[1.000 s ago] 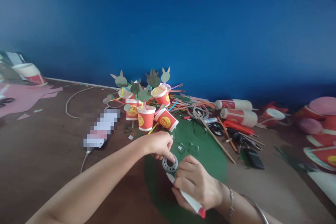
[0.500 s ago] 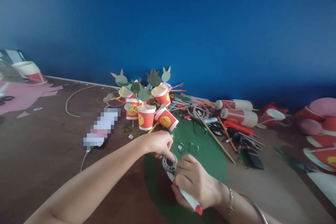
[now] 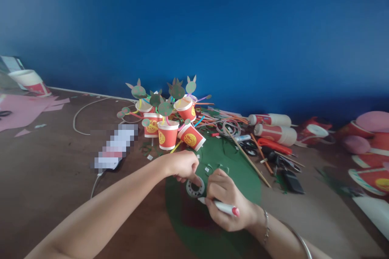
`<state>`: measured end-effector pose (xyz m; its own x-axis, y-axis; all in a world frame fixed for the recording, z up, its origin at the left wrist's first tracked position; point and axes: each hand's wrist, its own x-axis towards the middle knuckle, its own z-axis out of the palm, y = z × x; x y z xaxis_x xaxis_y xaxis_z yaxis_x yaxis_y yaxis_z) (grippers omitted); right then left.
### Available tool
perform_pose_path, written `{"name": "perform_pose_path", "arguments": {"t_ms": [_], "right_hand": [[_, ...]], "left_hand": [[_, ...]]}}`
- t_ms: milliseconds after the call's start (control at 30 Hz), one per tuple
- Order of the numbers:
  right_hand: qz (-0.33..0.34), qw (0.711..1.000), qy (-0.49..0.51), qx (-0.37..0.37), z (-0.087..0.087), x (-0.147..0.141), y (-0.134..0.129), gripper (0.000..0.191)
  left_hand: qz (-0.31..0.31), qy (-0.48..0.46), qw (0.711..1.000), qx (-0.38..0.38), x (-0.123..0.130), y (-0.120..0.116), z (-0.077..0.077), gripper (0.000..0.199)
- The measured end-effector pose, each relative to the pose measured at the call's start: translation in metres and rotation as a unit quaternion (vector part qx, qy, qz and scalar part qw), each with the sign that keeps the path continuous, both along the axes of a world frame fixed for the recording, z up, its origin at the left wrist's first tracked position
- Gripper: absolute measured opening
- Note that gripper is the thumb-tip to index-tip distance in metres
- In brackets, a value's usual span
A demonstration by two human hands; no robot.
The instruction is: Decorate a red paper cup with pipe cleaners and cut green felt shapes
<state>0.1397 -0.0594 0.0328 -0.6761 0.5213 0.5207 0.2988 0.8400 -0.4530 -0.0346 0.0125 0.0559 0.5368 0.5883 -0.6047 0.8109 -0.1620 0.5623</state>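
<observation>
In the head view my left hand (image 3: 186, 166) reaches in with its fingers curled and its index finger pressing on a white ring (image 3: 195, 194) that looks like a tape roll. The ring has a row of dark marks and lies flat on green paper (image 3: 209, 226). My right hand (image 3: 226, 198) grips a white marker (image 3: 225, 207) with a red end. The marker's tip points left, at or close to the lower right edge of the ring; I cannot tell whether it touches. Small green scraps lie just beyond the hands.
Red and white paper cups (image 3: 168, 135) with green animal-head cutouts stand ahead. A phone (image 3: 114, 147) on a cable lies left. Pipe cleaners (image 3: 212, 118), a wooden stick (image 3: 247, 158), tools and lying cups (image 3: 276, 133) fill the right. Pink paper (image 3: 27, 109) is far left; a blue wall rises behind.
My right hand has turned the marker from steeply slanted to nearly level, its tip shifting right along the ring's lower edge. My left finger stays on the ring. The view has shifted slightly.
</observation>
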Motion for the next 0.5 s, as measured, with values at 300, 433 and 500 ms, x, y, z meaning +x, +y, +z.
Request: {"name": "perform_pose_path", "arguments": {"t_ms": [300, 433, 500], "right_hand": [[-0.235, 0.958, 0.106, -0.127, -0.015, 0.015, 0.01, 0.023], [-0.249, 0.96, 0.058, -0.111, -0.014, 0.009, 0.013, 0.024], [-0.25, 0.961, 0.044, -0.108, -0.012, 0.007, 0.013, 0.024]], "left_hand": [[-0.002, -0.001, 1.0, -0.008, 0.001, -0.002, 0.004, 0.036], [0.011, -0.007, 1.0, -0.017, 0.001, -0.004, 0.006, 0.035], [0.013, -0.008, 1.0, -0.018, 0.001, -0.004, 0.007, 0.034]]}}
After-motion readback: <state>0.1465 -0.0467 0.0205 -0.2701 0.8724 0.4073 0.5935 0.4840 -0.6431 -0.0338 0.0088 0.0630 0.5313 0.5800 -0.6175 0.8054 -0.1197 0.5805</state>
